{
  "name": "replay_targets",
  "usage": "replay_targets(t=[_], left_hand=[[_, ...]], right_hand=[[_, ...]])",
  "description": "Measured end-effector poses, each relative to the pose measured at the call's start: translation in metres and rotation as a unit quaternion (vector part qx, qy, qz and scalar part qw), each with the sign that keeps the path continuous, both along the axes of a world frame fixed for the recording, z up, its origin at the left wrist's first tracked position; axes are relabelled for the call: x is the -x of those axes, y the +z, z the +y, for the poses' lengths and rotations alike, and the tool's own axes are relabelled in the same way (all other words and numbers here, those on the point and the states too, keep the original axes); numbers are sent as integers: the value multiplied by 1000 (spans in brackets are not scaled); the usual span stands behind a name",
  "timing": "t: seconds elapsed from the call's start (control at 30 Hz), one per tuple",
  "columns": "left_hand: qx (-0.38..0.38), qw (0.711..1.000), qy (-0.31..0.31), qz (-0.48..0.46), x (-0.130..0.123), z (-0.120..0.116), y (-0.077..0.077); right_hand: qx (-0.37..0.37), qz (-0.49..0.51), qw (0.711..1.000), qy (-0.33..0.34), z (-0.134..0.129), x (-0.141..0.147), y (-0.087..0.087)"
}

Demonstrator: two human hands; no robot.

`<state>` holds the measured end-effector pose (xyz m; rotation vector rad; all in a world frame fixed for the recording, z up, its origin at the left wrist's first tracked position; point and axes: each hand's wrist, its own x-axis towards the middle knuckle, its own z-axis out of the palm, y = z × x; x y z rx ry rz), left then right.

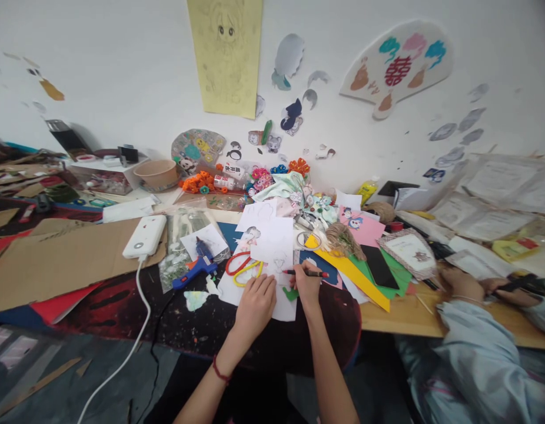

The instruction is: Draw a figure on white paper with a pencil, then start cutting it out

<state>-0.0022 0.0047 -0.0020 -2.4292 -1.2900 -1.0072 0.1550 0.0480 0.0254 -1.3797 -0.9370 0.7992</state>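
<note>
A dark red cord (218, 370) circles the left wrist, just above the dark tabletop (197, 327). The left hand (256, 299) lies palm down on white paper (284, 309), fingers side by side and slightly bent, gripping nothing that shows. To its right, the right hand (306, 284) pinches a dark pen (319, 274) with red ends, its tip over a faint drawing on the paper; a green scrap (291, 294) lies just beside that hand. Near the left fingertips sits a yellow loop (242, 285), with a red loop (228, 267) next to it. Left of these rests a blue glue gun (197, 266). Farther back are a twine bundle (342, 238) and orange flowers (198, 181); beyond, a yellow sheet (228, 70) hangs on the wall (122, 70).
</note>
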Motion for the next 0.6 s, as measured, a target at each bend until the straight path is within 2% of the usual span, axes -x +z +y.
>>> replay_targets(t=[0.23,0.43,0.6], left_hand=[[-5,1000,0,2,0,1,-2],[-9,1000,-1,2,0,1,-2],[-10,1000,1,-3,-1,0,0]], right_hand=[[-5,-13,999,34,-2,1,3],[-29,-25,999,-3,1,-1,-2],[-82,-38,994,-56,0,-6,-1]])
